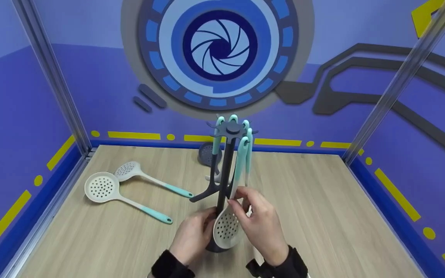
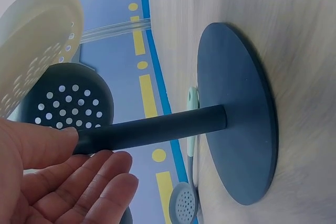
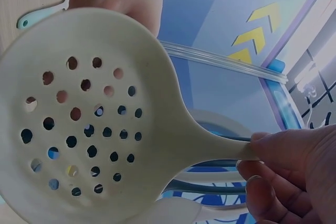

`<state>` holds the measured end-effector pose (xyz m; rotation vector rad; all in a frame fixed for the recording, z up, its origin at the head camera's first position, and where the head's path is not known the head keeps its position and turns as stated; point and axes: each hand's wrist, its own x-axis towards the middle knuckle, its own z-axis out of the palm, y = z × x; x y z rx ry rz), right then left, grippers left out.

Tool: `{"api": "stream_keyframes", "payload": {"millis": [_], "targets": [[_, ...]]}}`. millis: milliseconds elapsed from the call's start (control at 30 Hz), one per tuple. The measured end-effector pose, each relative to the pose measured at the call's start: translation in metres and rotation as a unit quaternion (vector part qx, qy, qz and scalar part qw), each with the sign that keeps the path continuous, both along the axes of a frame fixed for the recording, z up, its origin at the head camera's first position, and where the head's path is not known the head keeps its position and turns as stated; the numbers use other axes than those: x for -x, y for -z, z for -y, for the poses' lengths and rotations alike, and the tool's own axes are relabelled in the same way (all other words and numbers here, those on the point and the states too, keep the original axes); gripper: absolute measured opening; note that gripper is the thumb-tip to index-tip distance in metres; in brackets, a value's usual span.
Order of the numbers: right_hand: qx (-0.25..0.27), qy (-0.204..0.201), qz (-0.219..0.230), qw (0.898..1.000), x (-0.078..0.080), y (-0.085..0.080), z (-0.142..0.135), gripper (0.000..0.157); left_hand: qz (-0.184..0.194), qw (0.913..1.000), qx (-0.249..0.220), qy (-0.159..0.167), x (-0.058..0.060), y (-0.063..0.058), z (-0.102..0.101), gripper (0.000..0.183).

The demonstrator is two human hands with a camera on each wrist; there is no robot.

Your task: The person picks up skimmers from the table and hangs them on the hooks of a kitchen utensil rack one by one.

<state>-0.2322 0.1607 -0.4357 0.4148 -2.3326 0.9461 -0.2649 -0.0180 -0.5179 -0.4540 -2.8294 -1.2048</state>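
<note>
Near the middle of the head view, the cream slotted skimmer [image 1: 228, 228] was upright in front of a dark utensil stand [image 1: 226, 166], its long axis running nearly parallel to the pole and leaning a little, the turquoise handle [image 1: 240, 158] uppermost and the holed head low, close above the base [image 2: 242, 150].

The right hand [image 1: 260, 222], coming in from the lower right, was the nearer one and had hold of the skimmer: its thumb and fingertips pinched the slim neck just above the head. From that hand the handle rose up the frame toward the hooked crown [image 1: 233, 130], while the head lay below and to its left. The handle's tip overlapped the crown's near edge in the picture; whether its hole was over a hook could not be told.

The left hand [image 1: 192, 233], at lower centre, held the pole rather than the skimmer, its thumb laid over the shaft and its fingers curled beneath, as the left wrist view showed. Two more skimmers, a front one [image 1: 101, 188] and a rear one [image 1: 127, 170], lay at left on the table [image 1: 323, 216].
</note>
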Motion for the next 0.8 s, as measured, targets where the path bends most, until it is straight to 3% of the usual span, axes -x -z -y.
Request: {"api": "stream_keyframes", "payload": {"millis": [367,800], "targets": [[-0.003,0.004,0.001,1.000,-0.002,-0.004,-0.002,0.021,-0.014,0.9998,0.013,-0.001,0.000,0.001,0.001,0.033],[0.021,-0.005,-0.066,0.998,0.000,-0.009,-0.016,0.012,-0.038,0.9991,0.021,0.000,-0.002,0.002,0.003,0.032]]}}
